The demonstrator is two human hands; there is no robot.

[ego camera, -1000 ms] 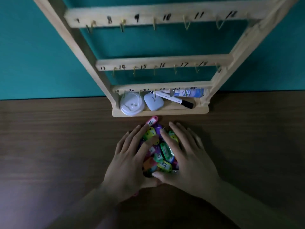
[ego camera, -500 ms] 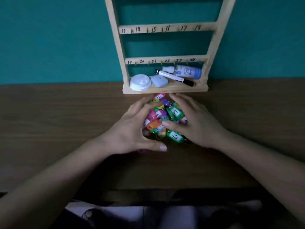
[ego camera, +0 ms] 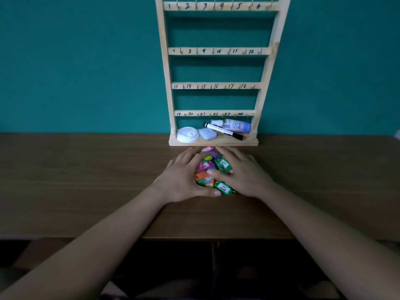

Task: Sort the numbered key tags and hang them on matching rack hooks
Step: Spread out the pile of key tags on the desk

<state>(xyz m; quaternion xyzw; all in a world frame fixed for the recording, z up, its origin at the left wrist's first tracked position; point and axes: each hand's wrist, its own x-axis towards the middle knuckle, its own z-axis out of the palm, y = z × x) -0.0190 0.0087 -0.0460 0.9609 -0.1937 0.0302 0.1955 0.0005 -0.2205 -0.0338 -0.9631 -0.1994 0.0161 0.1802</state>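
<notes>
A heap of coloured numbered key tags [ego camera: 208,166] lies on the wooden table [ego camera: 86,182] just in front of the rack's base. My left hand [ego camera: 184,178] rests against the heap's left side, with its thumb stretched along the near edge. My right hand [ego camera: 243,176] lies on the right side, its fingers fairly straight over the tags. A green tag marked 17 [ego camera: 223,187] shows at the front. The wooden rack [ego camera: 218,51] stands against the teal wall, with four rails of small hooks numbered 1 to 24. No tag hangs on any hook.
On the rack's bottom shelf lie a white round lid [ego camera: 187,134], a pale blue case [ego camera: 207,134], a black-tipped marker [ego camera: 225,132] and a small spray bottle [ego camera: 234,125]. The table's front edge [ego camera: 216,238] runs close to my body.
The view has pulled back and tilted up, so the whole rack now shows. Both hands stay around the heap of tags.
</notes>
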